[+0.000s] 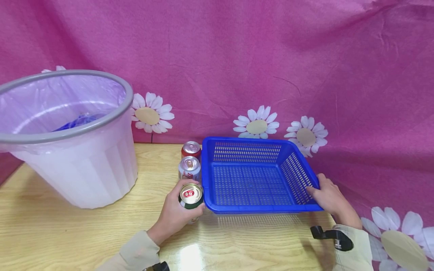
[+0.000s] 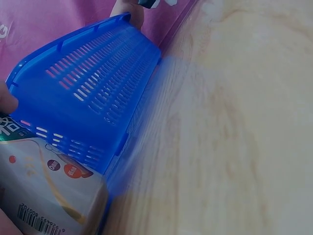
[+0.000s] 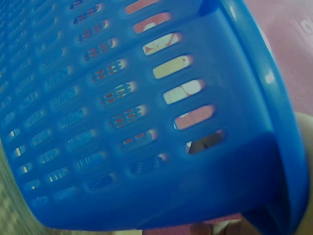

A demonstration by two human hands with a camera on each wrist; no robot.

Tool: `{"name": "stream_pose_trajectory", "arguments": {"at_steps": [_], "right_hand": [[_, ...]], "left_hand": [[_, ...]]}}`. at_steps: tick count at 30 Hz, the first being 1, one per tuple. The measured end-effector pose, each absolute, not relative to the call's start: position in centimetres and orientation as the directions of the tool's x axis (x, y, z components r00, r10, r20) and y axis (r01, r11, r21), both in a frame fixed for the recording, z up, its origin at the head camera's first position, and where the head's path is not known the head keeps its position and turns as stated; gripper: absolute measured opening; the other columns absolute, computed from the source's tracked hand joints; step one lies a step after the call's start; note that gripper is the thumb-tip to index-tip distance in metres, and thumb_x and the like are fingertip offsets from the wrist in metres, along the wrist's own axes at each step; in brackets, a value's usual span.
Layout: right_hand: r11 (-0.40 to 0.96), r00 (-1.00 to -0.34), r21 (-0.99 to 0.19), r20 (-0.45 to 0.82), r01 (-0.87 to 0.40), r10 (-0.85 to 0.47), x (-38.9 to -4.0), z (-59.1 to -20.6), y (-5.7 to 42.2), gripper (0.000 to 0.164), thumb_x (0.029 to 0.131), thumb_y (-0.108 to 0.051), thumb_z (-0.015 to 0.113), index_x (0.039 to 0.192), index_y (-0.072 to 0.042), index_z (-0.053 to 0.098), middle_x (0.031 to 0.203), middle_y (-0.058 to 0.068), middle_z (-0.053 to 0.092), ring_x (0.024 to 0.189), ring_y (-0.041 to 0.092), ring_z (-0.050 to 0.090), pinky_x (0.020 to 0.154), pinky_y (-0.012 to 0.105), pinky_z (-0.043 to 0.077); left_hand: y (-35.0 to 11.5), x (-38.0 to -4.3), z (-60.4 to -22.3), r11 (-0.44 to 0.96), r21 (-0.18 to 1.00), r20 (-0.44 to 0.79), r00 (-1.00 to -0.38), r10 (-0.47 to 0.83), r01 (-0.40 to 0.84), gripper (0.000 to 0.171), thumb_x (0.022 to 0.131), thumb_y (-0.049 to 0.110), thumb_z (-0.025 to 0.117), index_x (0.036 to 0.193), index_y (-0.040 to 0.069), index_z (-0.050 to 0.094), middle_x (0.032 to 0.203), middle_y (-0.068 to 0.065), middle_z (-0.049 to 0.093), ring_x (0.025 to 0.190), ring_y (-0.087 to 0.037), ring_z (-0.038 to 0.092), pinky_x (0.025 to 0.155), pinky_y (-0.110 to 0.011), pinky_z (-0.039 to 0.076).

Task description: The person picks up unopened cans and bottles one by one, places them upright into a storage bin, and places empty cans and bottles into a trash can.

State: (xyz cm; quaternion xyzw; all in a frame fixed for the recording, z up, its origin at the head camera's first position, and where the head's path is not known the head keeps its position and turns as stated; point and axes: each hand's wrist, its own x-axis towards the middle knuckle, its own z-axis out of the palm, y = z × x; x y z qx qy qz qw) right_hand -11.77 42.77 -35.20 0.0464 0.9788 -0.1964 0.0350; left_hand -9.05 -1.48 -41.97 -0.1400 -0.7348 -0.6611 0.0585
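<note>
My left hand grips a green-topped drink can with a gold lid, fingers and thumb curled round it. In the left wrist view the pale lower body of this can shows a barcode, close against the basket. Behind it a silver cola can and a red can stand in a row along the basket's left side. The blue plastic basket holds nothing. At its right end my right hand holds the rim, thumb on the inner side; the right wrist view shows the slotted basket wall up close.
A white bin with a grey rim and clear liner stands on the left, something blue inside. The wooden table meets a pink daisy-patterned cloth at the back.
</note>
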Motion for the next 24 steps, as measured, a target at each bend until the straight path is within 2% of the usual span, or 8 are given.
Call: {"name": "stream_pose_trajectory", "arguments": {"at_steps": [16,24], "right_hand": [[0.923,-0.994,-0.373,-0.084,0.097,0.070,-11.84,-35.18,42.71,0.047,0.097,-0.030,0.049,0.125,0.006,0.039,0.107,0.025,0.055,0.097,0.037,0.056,0.077,0.046,0.046],[0.920,-0.993,-0.377,-0.091,0.107,0.078,-11.69,-35.21,42.72,0.048,0.098,-0.032,0.048,0.126,0.006,0.039,0.108,0.024,0.054,0.097,0.036,0.055,0.075,0.041,0.044]], "left_hand": [[-2.17,-9.21,-41.97,0.074,0.949,0.295,-0.947,0.129,0.305,0.056,0.072,0.008,0.082,0.119,0.023,0.055,0.114,-0.004,0.066,0.098,-0.009,0.065,0.084,-0.023,0.056],[-2.22,-9.25,-41.53,0.054,0.944,0.317,-0.942,0.112,0.325,0.057,0.071,0.005,0.082,0.119,0.021,0.056,0.116,-0.005,0.066,0.098,-0.007,0.064,0.085,-0.022,0.056]]}}
